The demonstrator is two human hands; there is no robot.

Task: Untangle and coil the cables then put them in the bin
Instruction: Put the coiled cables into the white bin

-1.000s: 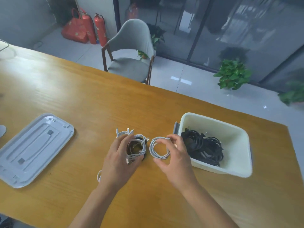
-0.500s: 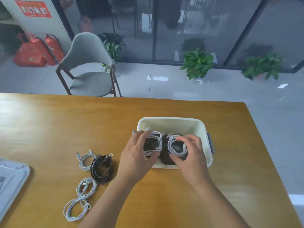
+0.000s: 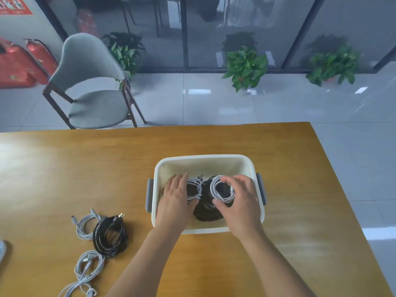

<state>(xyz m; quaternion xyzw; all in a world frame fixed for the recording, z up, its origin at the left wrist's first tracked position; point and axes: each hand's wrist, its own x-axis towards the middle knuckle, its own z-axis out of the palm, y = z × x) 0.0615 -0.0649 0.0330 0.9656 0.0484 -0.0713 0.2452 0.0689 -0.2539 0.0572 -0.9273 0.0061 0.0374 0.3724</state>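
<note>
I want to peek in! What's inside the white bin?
Inside the bin: a black cable pile, plus two white coils, one held by the left hand, one by the right hand. The hands hide the rest.

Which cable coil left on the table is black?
The black coil, lying between the two white ones: the white coil touching its left side and the looser white coil nearer the table's front edge.

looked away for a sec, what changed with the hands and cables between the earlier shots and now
Both hands carried their white coils from the table over into the bin. The left hand now holds its coil low inside, and the right hand holds the other coil above the black cables. Neither is released yet. The three coils left on the table look untouched.
</note>
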